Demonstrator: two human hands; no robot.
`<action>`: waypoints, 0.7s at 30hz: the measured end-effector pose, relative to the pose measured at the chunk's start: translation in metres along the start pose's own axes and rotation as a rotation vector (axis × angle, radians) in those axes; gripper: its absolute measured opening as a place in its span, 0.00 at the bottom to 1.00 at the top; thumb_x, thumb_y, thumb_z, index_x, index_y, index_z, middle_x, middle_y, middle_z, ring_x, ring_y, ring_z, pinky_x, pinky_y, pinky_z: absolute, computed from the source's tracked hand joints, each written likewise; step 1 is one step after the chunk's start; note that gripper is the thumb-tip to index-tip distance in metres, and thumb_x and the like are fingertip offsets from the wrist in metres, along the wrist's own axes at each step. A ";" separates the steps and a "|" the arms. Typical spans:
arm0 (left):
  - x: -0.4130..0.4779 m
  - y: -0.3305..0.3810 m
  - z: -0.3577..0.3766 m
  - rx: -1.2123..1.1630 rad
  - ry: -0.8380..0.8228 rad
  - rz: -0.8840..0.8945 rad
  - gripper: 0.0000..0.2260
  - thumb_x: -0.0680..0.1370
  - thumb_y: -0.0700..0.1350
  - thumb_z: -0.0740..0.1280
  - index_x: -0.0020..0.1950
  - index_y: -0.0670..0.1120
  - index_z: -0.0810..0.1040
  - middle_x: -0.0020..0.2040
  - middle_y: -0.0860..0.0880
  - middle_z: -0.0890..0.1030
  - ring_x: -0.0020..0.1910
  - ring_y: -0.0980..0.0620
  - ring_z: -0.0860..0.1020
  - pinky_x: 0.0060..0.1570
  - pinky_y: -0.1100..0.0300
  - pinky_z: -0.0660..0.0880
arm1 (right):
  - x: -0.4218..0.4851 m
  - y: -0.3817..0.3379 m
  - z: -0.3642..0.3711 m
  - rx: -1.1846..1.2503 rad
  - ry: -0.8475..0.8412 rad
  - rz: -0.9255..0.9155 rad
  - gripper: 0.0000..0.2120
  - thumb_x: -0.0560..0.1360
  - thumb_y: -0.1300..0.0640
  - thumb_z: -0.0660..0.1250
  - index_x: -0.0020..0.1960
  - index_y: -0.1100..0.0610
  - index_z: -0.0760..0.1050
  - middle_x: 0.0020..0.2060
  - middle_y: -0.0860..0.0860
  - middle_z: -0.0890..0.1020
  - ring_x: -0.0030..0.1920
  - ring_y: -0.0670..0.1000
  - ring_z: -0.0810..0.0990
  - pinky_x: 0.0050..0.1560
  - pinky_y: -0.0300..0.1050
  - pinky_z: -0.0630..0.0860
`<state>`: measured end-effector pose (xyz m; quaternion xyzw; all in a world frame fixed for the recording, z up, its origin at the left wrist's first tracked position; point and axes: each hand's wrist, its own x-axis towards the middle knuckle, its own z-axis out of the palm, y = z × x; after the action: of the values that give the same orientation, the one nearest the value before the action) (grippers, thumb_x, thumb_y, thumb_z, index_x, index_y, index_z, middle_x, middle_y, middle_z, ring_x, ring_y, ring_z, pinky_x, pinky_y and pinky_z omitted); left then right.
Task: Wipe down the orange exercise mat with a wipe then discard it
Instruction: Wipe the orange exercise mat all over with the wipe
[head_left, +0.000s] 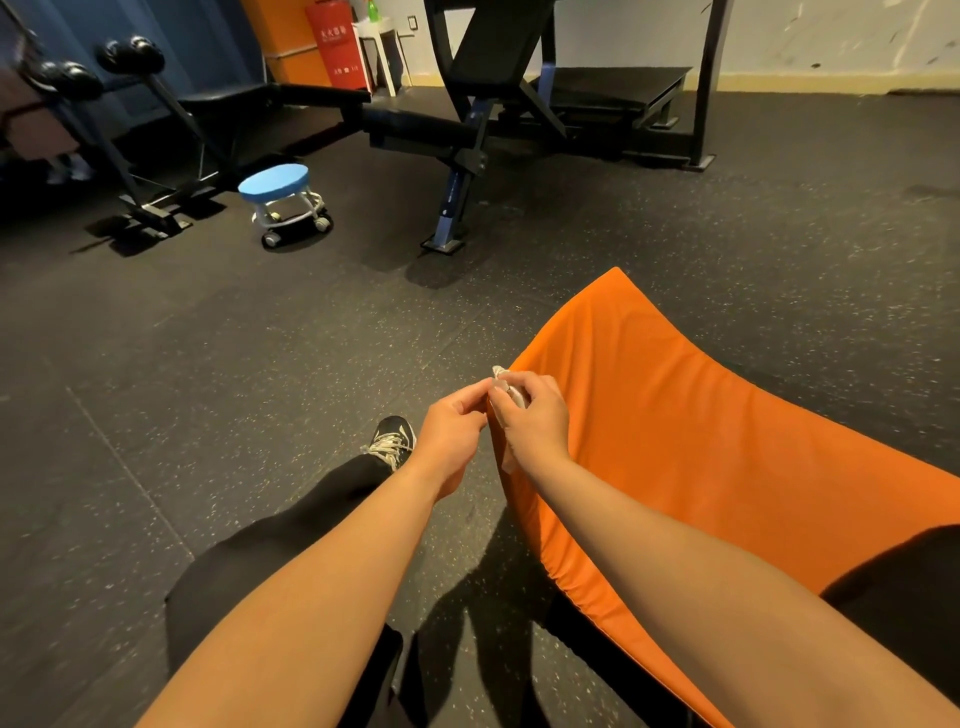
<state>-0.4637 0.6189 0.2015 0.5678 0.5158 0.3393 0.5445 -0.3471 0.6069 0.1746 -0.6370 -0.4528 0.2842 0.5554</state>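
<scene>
My left hand (449, 434) and right hand (537, 415) pinch the wipe (506, 387) over the orange mat (701, 441) at its left edge, probably to unfold it.

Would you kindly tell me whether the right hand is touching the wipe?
Touching. The head view shows the right hand with its fingers curled round the crumpled white wipe, just over the edge of the orange mat.

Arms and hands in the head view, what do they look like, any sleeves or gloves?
The left hand and right hand are bare: no gloves, no rings showing. The left forearm and right forearm are uncovered to the frame edge: no sleeves, watch or bracelets.
</scene>
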 end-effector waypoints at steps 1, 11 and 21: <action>-0.001 0.002 0.000 -0.012 -0.001 0.002 0.26 0.78 0.27 0.57 0.70 0.48 0.77 0.64 0.53 0.81 0.63 0.59 0.78 0.65 0.61 0.74 | -0.001 0.000 0.001 -0.002 -0.003 -0.012 0.05 0.78 0.57 0.71 0.53 0.53 0.82 0.50 0.47 0.77 0.52 0.45 0.77 0.48 0.24 0.66; -0.004 0.004 -0.004 0.007 0.078 -0.013 0.22 0.79 0.29 0.61 0.68 0.46 0.78 0.61 0.52 0.82 0.59 0.60 0.79 0.52 0.70 0.76 | -0.033 0.039 -0.002 0.092 -0.049 0.230 0.07 0.77 0.63 0.70 0.51 0.51 0.81 0.49 0.47 0.84 0.54 0.52 0.82 0.50 0.41 0.75; -0.003 -0.001 0.002 0.027 0.107 0.028 0.15 0.81 0.36 0.66 0.64 0.51 0.80 0.58 0.54 0.83 0.60 0.56 0.80 0.60 0.60 0.77 | 0.014 -0.002 0.010 0.039 -0.018 0.065 0.15 0.80 0.64 0.67 0.66 0.62 0.79 0.56 0.52 0.75 0.57 0.45 0.74 0.53 0.19 0.63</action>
<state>-0.4628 0.6150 0.2008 0.5633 0.5406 0.3698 0.5036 -0.3505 0.6235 0.1757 -0.6376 -0.4313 0.3167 0.5542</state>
